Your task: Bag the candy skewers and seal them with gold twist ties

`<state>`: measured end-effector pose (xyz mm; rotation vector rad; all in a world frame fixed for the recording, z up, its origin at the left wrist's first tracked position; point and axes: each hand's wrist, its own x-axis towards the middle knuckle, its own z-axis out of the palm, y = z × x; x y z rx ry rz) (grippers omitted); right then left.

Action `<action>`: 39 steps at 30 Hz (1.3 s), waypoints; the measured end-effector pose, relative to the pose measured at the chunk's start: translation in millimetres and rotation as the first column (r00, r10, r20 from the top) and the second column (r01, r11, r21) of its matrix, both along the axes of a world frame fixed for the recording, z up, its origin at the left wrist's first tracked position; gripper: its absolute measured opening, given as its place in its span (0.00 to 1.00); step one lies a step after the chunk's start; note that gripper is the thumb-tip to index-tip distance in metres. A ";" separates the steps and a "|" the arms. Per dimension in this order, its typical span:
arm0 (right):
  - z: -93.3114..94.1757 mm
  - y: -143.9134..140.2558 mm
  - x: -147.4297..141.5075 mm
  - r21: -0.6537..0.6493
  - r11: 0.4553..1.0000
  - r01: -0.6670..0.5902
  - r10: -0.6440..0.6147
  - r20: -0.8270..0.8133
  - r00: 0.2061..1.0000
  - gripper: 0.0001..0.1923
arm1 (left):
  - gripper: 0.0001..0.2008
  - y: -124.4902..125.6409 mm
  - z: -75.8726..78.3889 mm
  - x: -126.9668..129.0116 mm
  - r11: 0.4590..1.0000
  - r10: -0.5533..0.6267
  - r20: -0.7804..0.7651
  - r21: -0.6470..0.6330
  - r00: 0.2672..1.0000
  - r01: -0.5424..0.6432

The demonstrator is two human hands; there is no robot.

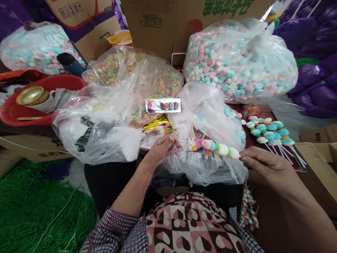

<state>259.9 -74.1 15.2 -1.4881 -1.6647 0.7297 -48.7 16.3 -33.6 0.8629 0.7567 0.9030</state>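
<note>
A marshmallow skewer (pixel 222 149) in pink, blue, green and white lies level in front of me, between my two hands. At its left end is a clear bag (pixel 195 144) with a colourful print. My left hand (pixel 164 147) pinches the bag's clear far end, where something small and red shows by the thumb. With thumb and fingers closed, my right hand (pixel 265 165) grips the skewer's right tip; the stick itself is hidden there. Beneath the skewer is an open plastic bag (pixel 205 165) with pastel marshmallows in it.
Several finished marshmallow skewers (pixel 271 131) lie at the right. Large bags of marshmallows (pixel 237 63) and gummy candy (pixel 118 63) stand behind. A silver printed packet (pixel 163 105) and gold ties (pixel 157 124) lie centrally. A red basin (pixel 13 116) is left, above green strands (pixel 44 207).
</note>
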 end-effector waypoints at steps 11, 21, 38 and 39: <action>-2.6 -5.8 6.8 -0.039 0.997 0.065 -0.065 -0.017 0.998 0.07 | 0.28 1.0 -0.3 0.8 0.992 -0.091 0.069 0.097 0.993 0.084; -2.4 -6.0 6.9 -0.043 0.996 0.076 -0.074 0.037 0.997 0.08 | 0.30 2.0 -3.8 -1.0 0.983 -0.136 -0.032 0.124 0.990 0.139; -6.8 -9.0 -11.6 -0.082 0.945 0.317 -0.318 -0.008 0.948 0.10 | 0.16 1.9 17.7 -8.2 0.820 -0.121 -0.499 0.436 0.858 0.369; -6.9 -9.3 -11.6 -0.099 0.942 0.322 -0.322 0.011 0.947 0.11 | 0.17 1.2 18.1 -8.5 0.816 -0.112 -0.520 0.438 0.847 0.377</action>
